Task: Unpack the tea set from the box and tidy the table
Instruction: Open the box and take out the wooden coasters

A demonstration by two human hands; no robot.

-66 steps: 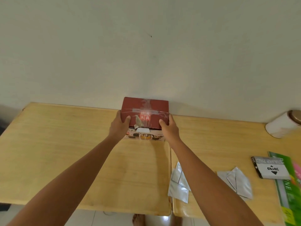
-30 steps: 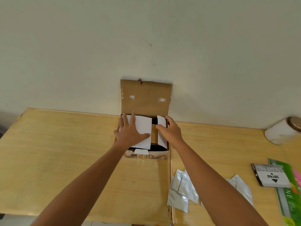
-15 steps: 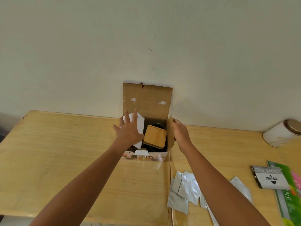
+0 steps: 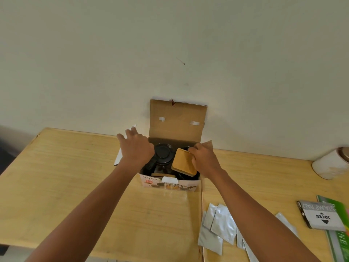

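- The box (image 4: 171,183) stands open on the bench (image 4: 75,176) by the wall
- Left hand (image 4: 137,148), fingers spread, presses a side flap outward
- Right hand (image 4: 204,159) grips the wooden square piece (image 4: 184,164) inside; lifting it straight out looks next

Two bare arms come into the view from the bottom edge. No sleeve is visible on them; both forearms are uncovered along all the length that the picture shows. The left hand (image 4: 136,149) is seen from its back side, and no ring, watch or bracelet is seen on it or on its wrist. The right hand (image 4: 204,160) is also seen from the back, with knuckles visible. No glove is on either hand, and no jewellery can be seen.
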